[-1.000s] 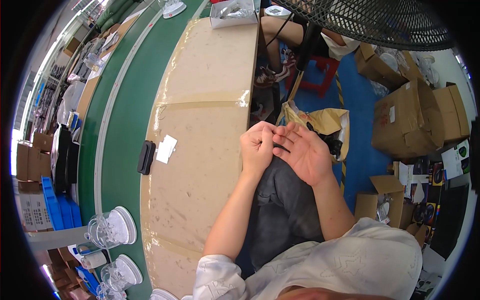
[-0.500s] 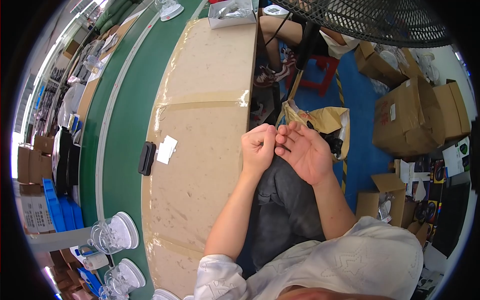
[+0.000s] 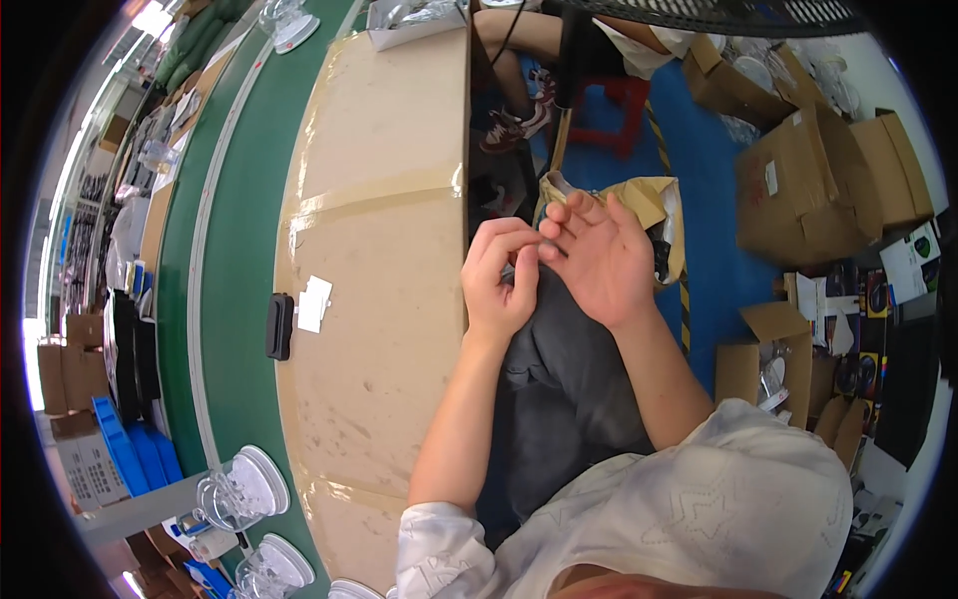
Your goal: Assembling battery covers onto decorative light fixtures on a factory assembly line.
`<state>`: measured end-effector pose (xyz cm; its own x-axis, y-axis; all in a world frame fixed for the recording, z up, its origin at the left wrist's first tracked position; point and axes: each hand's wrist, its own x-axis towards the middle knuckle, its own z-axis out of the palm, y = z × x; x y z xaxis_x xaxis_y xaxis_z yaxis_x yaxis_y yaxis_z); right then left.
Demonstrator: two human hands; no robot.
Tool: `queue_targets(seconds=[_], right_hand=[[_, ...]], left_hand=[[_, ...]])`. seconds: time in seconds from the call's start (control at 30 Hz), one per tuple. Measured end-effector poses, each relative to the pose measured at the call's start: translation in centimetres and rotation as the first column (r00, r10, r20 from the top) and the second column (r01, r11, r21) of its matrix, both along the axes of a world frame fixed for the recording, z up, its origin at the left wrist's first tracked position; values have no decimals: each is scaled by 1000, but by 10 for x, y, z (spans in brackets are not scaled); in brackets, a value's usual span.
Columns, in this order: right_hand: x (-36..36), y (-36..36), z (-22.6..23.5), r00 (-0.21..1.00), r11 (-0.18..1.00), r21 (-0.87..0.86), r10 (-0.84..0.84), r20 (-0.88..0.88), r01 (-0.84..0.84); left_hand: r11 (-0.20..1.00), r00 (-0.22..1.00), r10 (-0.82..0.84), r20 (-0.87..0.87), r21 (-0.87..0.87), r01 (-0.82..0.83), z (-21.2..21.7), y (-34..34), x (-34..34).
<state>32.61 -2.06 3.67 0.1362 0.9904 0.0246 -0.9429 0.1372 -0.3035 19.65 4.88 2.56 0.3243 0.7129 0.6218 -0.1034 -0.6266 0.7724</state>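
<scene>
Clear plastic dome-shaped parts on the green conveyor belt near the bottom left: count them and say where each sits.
3 show: one clear plastic dome-shaped part highest on the green conveyor belt, one below it, one cut off by the bottom edge. Others may be hidden.

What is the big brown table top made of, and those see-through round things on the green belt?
Table top: seemingly cardboard, matte tan, with shiny tape strips across its seams. Round things: probably clear glossy plastic, since the belt shows through; white bases.

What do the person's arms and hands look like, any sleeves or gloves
Both hands, left hand and right hand, are bare, with no gloves. The forearms are uncovered. A white textured sleeve ends near the left elbow; the right one matches.
</scene>
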Motion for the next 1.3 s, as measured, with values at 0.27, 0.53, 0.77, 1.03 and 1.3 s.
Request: queue_targets(seconds=[0.27,0.53,0.77,1.03,1.3], right_hand=[[-3,-5,-3,849,947,46,-307,430,319],[-3,-11,3,772,949,104,-304,558,298],[0,-9,1,836,960,85,-274,475,266],[4,-6,1,903,973,55,-228,364,224],[14,-11,2,996,1000,-16,24,-85,-25]], left_hand=[[943,989,-35,-146,324,82,0,-22,16],[972,984,-83,-157,206,115,0,-34,14],[968,978,-88,-188,213,129,-5,-33,12],[963,980,-90,-179,236,131,-4,-30,13],[969,933,-114,-341,170,180,8,-31,11]])
